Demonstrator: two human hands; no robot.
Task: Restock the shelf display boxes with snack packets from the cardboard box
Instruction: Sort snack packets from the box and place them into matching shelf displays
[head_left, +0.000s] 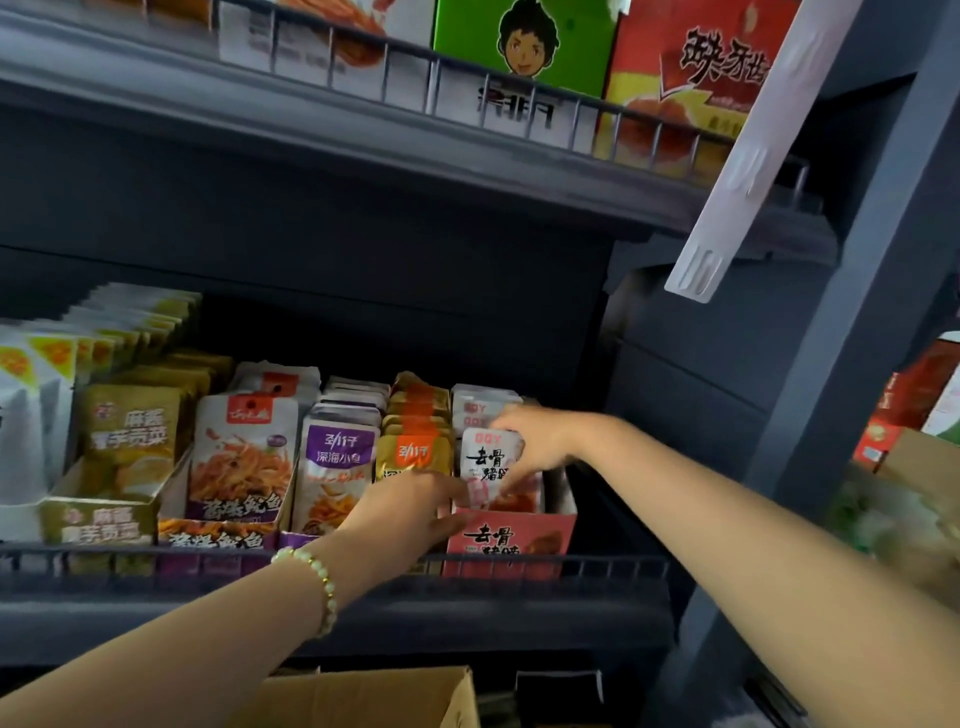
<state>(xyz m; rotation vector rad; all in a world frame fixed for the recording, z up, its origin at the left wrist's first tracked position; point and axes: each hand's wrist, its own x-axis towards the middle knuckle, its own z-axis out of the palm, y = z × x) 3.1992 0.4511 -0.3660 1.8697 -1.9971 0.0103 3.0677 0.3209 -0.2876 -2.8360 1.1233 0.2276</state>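
Note:
A pink display box (511, 540) stands at the right end of the middle shelf, filled with white and pink snack packets (485, 457). My right hand (540, 441) grips the front packets from the right side and top. My left hand (410, 512), with a bead bracelet on the wrist, touches the box's front left corner and the lower edge of the front packet with its fingers extended. The cardboard box (374, 699) sits open at the bottom of the view, below the shelf.
Further display boxes fill the shelf to the left: gold packets (413, 452), purple packets (340, 467), orange-and-white packets (241, 457), olive packets (132, 441). A wire rail (208, 564) runs along the shelf front. The upper shelf (363, 150) hangs above. A grey upright post (831, 364) stands to the right.

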